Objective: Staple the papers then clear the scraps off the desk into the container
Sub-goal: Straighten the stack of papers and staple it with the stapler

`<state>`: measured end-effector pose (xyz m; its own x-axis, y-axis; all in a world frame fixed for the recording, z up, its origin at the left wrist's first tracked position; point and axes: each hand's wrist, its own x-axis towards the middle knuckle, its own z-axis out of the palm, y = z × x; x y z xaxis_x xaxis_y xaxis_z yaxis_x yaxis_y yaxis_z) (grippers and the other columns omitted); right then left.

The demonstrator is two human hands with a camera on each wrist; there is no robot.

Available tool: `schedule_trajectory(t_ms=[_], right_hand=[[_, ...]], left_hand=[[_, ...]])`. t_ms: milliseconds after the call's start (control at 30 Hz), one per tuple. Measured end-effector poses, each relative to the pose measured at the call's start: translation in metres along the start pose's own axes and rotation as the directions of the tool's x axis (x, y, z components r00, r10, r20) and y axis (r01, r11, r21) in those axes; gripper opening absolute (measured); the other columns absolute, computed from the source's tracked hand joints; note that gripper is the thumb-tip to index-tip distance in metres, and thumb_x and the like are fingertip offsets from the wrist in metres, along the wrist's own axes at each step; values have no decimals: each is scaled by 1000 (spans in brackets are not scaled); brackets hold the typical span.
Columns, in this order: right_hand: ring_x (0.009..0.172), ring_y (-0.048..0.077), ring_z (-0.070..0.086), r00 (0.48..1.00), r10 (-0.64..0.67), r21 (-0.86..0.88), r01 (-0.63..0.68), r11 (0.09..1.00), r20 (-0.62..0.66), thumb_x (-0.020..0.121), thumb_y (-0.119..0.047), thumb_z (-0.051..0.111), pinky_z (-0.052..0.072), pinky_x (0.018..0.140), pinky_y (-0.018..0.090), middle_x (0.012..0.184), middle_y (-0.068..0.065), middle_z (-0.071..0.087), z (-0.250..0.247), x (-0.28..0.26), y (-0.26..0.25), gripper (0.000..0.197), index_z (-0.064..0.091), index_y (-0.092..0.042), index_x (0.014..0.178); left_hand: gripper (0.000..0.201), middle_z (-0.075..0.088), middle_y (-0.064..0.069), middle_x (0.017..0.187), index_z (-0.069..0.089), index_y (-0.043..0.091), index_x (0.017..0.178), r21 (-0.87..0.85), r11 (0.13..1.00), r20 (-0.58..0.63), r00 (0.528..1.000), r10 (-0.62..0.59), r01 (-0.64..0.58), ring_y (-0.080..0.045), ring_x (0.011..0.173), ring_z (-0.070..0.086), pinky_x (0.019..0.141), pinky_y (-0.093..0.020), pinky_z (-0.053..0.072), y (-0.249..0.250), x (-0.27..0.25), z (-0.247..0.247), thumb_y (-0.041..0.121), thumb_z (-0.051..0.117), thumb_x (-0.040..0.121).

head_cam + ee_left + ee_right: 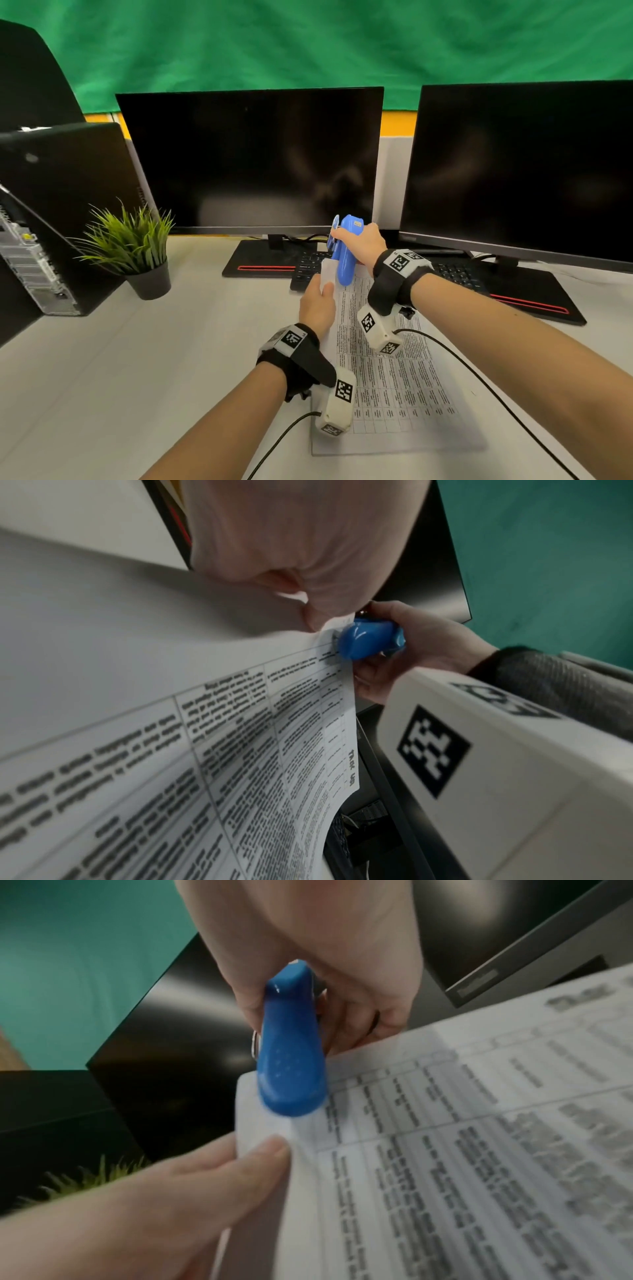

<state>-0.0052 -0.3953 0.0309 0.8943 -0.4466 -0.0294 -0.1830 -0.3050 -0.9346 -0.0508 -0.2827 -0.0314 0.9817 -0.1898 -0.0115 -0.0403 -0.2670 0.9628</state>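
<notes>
Printed papers with a table of text lie on the white desk, their far left corner lifted. My left hand pinches that corner between thumb and fingers. My right hand grips a blue stapler whose nose sits over the same corner, just beyond my left thumb. In the right wrist view the stapler covers the paper's top edge. No scraps or container show in any view.
Two dark monitors stand at the back with black keyboards below them. A potted green plant and a black computer case stand at the left. Cables trail from my wrist cameras.
</notes>
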Motion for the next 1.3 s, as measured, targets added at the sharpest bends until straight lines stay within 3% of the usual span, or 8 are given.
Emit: schedule_trajectory(t_ms=[167, 233, 333, 600, 733, 867, 1100, 1300], right_hand=[[89, 23, 55, 990, -88, 3, 88, 996, 107, 88, -37, 55, 49, 84, 37, 101, 10, 49, 15, -1, -10, 47, 37, -10, 121], [85, 24, 53, 987, -112, 15, 111, 994, 114, 89, -40, 52, 48, 90, 40, 93, 11, 51, 19, 0, -13, 27, 50, -13, 94], [80, 23, 52, 991, -93, 63, 87, 994, 93, 88, -49, 51, 48, 92, 39, 79, 6, 50, 25, 1, -13, 35, 43, -20, 71], [70, 19, 52, 980, -187, -20, 189, 982, 64, 88, -53, 48, 49, 81, 33, 66, 0, 46, 38, 1, -9, 40, 40, -20, 67], [61, 10, 47, 969, -240, -64, 244, 968, 62, 88, -52, 48, 41, 73, 25, 67, -2, 46, 43, 5, -3, 39, 47, -14, 81], [59, 10, 47, 959, -281, -55, 282, 958, 30, 89, -48, 50, 40, 65, 19, 64, -3, 47, 50, 7, -1, 37, 48, -12, 79], [63, 11, 50, 953, -303, -46, 302, 952, -11, 88, -50, 51, 43, 67, 21, 65, -2, 49, 54, 11, 2, 39, 50, -11, 81], [60, 10, 51, 929, -371, -144, 365, 920, -12, 86, -55, 48, 47, 70, 25, 60, -3, 51, 51, 8, -2, 43, 45, -20, 61]], left_hand=[[32, 52, -4, 114, 44, 11, 130, 5, 999, -7, 999, -39, 39, -18, 103, 50, 87, -31, 39, 6, -1, -2, 21, 33, 101], [32, 51, -4, 114, 44, 9, 129, 3, 999, -10, 999, -51, 51, -19, 102, 49, 86, -31, 38, 5, -1, -4, 21, 33, 102], [31, 53, -6, 114, 46, 8, 127, -18, 999, -9, 999, -50, 50, -21, 104, 51, 89, -32, 40, 4, 0, -5, 21, 34, 101], [33, 56, -13, 125, 46, 9, 128, -5, 995, 22, 995, -97, 97, -27, 115, 55, 102, -41, 44, 4, 5, -10, 25, 35, 101], [32, 56, -14, 125, 47, 8, 126, 21, 994, 24, 994, -105, 104, -27, 115, 55, 101, -40, 44, 3, 5, -10, 25, 36, 101], [32, 56, -14, 125, 47, 8, 126, 43, 994, 27, 994, -103, 102, -27, 115, 54, 98, -37, 43, 3, 5, -9, 22, 37, 100], [37, 53, -3, 112, 43, 13, 123, -3, 988, 76, 985, -154, 155, -20, 104, 54, 92, -35, 46, 4, 9, -18, 32, 53, 92], [44, 64, -7, 118, 54, 9, 125, -116, 993, 47, 999, 3, 2, -16, 102, 59, 90, -30, 49, 12, 10, -33, 29, 64, 88]])
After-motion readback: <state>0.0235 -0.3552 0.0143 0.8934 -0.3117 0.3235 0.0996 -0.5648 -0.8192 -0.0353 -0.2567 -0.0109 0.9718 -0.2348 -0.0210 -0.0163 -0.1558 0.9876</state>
